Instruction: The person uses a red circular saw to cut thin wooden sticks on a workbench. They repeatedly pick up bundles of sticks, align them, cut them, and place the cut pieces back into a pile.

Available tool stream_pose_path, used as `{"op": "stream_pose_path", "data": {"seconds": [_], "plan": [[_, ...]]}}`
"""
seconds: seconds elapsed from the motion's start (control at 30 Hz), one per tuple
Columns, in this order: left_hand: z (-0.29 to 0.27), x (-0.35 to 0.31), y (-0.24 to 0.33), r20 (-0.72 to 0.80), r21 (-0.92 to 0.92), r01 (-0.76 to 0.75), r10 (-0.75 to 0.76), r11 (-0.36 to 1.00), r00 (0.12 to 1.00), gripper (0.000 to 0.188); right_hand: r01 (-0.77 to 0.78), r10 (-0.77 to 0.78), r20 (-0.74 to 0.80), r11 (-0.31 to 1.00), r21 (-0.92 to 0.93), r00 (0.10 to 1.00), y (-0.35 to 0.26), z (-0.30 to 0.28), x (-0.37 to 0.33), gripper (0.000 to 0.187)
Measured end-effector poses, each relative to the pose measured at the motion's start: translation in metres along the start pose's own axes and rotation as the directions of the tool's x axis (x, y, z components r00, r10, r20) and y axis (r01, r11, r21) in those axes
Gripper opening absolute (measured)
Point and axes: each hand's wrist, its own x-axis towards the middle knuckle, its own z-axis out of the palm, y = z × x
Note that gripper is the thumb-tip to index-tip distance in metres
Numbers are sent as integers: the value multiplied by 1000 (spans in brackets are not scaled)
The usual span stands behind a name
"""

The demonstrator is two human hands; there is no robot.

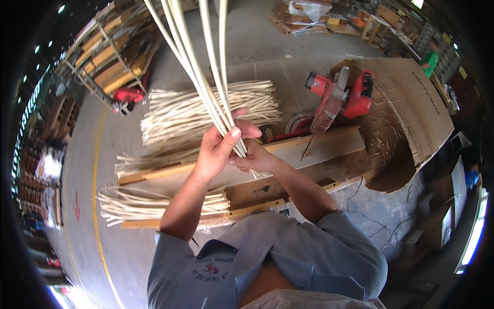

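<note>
Several long, pale rattan canes [198, 77] rise from my hands past the top edge of the view, fanning apart toward the top. My left hand [216, 149] grips them near their lower ends, its thumb pressed along the front. Close beside it, my right hand [256, 156] is closed around the bottom ends, with its fingers partly hidden behind the canes. Beyond my hands lies a big pile of similar canes [170, 116]. A smaller bunch [154, 203] rests on the near left of the wooden workbench [252, 195].
A red miter saw [329, 103] stands to the right, just beyond the bench. Next to it, an opened cardboard box [419, 108] holds scraps. A loaded rack [108, 56] is at far left. A person in green [428, 59] is at far right. Cables [383, 226] lie on the floor.
</note>
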Motion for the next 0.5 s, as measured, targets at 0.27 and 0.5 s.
{"op": "stream_pose_path", "data": {"seconds": [0.27, 0.5], "plan": [[14, 24, -36, 30, -120, -79, 83, 990, 996, 72, -26, 20, -99, 998, -59, 995, 10, -25, -11, 28], [21, 32, -40, -85, -12, -43, 42, 999, 996, 70, -7, 1, -148, 999, -42, 989, 22, -34, -10, 28]]}}
